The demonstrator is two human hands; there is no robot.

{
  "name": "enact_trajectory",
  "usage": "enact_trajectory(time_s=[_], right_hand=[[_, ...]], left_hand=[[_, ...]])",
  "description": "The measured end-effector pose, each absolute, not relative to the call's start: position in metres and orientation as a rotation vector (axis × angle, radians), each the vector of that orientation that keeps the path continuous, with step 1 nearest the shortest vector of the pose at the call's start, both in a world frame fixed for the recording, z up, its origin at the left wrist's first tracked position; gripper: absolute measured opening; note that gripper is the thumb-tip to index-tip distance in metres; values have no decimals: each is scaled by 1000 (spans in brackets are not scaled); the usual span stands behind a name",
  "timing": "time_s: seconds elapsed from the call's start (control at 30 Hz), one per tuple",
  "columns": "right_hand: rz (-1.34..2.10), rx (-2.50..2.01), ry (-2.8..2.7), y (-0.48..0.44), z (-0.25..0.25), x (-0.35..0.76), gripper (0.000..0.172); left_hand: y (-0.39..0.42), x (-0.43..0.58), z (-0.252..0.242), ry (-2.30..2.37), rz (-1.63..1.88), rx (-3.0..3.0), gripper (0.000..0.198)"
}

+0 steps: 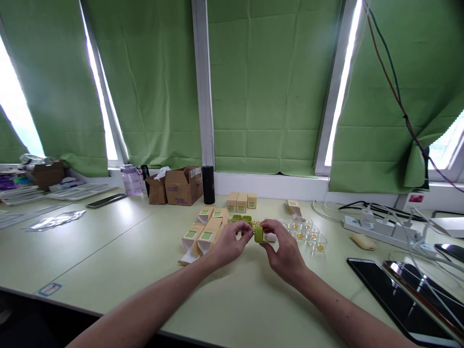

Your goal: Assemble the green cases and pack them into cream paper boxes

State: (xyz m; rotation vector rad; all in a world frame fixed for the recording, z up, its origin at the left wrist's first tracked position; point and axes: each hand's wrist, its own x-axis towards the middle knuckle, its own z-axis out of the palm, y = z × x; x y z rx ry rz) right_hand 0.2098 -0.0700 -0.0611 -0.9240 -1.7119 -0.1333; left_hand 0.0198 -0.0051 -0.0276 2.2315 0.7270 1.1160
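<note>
My right hand (pixel 287 251) grips a small green case (pixel 258 234) between thumb and fingers, just above the table. Close on its left side, my left hand (pixel 232 244) is closed in a pinch; whatever its fingertips hold is too small to make out. Behind the hands lie more green pieces (pixel 241 218) and some small yellow bits (pixel 255 224). Several clear cups with yellow centres (pixel 307 233) stand right of my right hand. Left of my left hand are opened cardboard boxes with green labels (pixel 206 235). A whitish rounded piece (pixel 271 237) shows beneath the right fingers.
Small closed boxes (pixel 242 202) stand at the back, beside a black cylinder (pixel 208 185) and a brown carton (pixel 183 185). On the right are a power strip (pixel 387 233) with cables, a beige object (pixel 363 241) and a tablet (pixel 387 295). A phone (pixel 106 200) lies at left.
</note>
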Motion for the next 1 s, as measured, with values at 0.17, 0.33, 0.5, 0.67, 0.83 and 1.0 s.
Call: enact_trajectory(time_s=[0.17, 0.33, 0.5, 0.67, 0.83, 1.0], right_hand=[[-129, -926, -1712, -69, -62, 211, 38], [-127, -938, -1718, -69, -61, 212, 37], [-123, -944, -1719, -69, -62, 212, 37], [-125, -941, -1720, -68, -63, 212, 37], [-123, -946, -1723, -68, -63, 213, 37], [-123, -950, -1722, -69, -63, 212, 37]], left_hand=[[-4, 20, -28, 737, 1114, 2229, 19], [-2, 20, -29, 736, 1106, 2224, 20], [-1, 20, -30, 739, 1108, 2229, 21], [-1, 19, -30, 745, 1109, 2236, 21], [-1, 19, -30, 748, 1119, 2241, 21], [0, 18, -31, 752, 1142, 2254, 20]])
